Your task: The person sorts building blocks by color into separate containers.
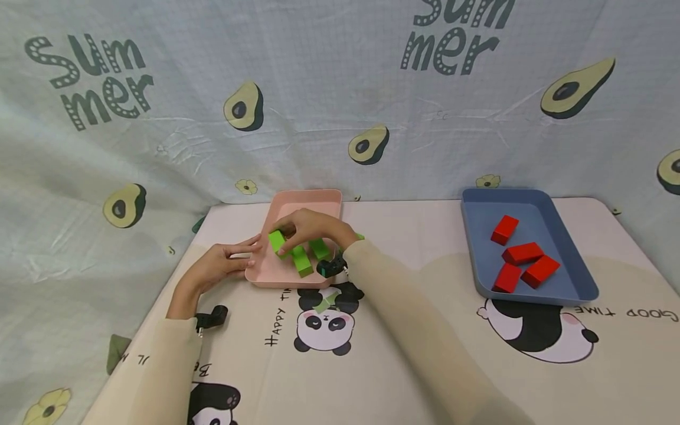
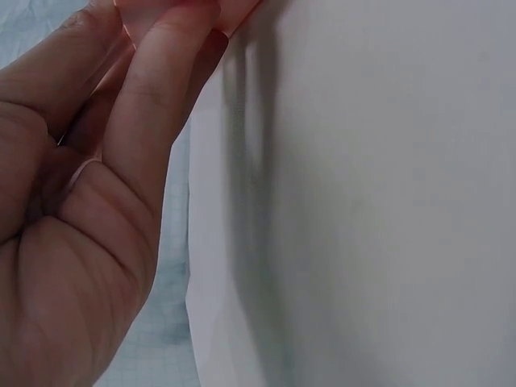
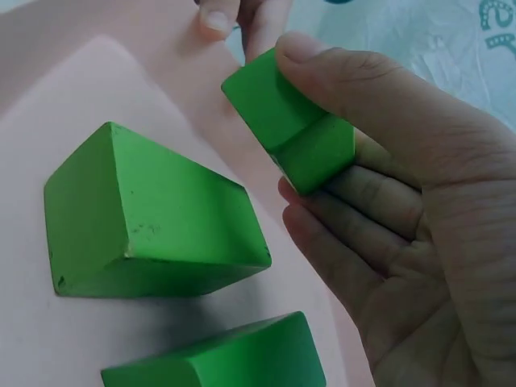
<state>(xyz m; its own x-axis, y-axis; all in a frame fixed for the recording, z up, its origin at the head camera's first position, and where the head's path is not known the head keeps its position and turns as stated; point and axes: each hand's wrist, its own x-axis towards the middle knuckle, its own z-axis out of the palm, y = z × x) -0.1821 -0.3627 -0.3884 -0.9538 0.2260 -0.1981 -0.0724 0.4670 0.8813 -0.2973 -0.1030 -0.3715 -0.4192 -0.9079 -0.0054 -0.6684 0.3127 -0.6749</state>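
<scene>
My right hand [image 1: 310,227] pinches a green block [image 3: 282,113] between thumb and fingers, over the left part of a pink tray [image 1: 265,277]. Several more green blocks lie in that tray, among them a green block [image 1: 302,261] beneath the hand and a green block [image 1: 319,248] partly covered by it. At the tray's left side, my left hand [image 1: 215,265] holds the rim with its fingertips. The left wrist view shows those fingers against a small pink corner of the tray [image 2: 238,10]; the rest of it falls outside that view.
On the right of the table stands a blue tray [image 1: 480,248] with several red blocks [image 1: 523,253] in it. The tablecloth [image 1: 393,330] carries panda prints. A hanging sheet with avocado prints [image 1: 366,144] rises behind the table.
</scene>
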